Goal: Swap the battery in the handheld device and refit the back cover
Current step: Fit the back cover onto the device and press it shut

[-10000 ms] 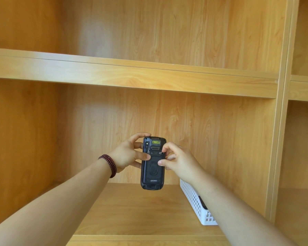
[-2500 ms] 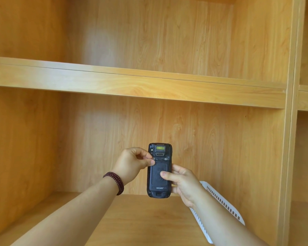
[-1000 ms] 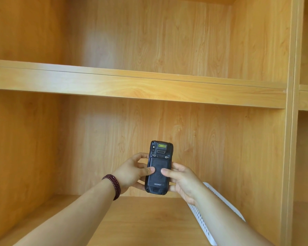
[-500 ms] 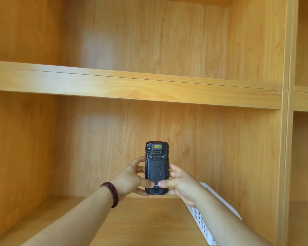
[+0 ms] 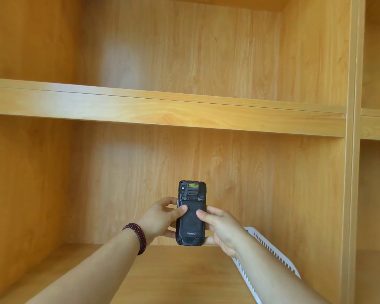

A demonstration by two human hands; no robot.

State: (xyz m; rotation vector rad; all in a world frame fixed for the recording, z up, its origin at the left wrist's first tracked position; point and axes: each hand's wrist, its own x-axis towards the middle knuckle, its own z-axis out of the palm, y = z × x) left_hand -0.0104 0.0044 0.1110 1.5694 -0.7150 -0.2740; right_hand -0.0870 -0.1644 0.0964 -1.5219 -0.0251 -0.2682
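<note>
Currently the handheld device (image 5: 191,213) is held upright in mid-air in front of the lower shelf bay, back side to the camera, long axis running 12 to 6 o'clock. The left hand (image 5: 157,220) clasps its 9 o'clock edge, fingers wrapped behind, thumb laid on the back cover (image 5: 190,218). The right hand (image 5: 221,227) clasps the 3 o'clock edge, thumb also on the cover, opposite the left thumb. Both hands equally near; both thumbs sit on the cover's upper half, just below the two latches. Cover appears to be in place; whether it is locked cannot be told. Judgement: next move is pressing or sliding the cover along the long axis. A white slotted basket (image 5: 270,249) lies at 4 o'clock behind the right forearm, clear of the work. Beaded bracelet (image 5: 136,236) on left wrist. Nothing obstructs.
</note>
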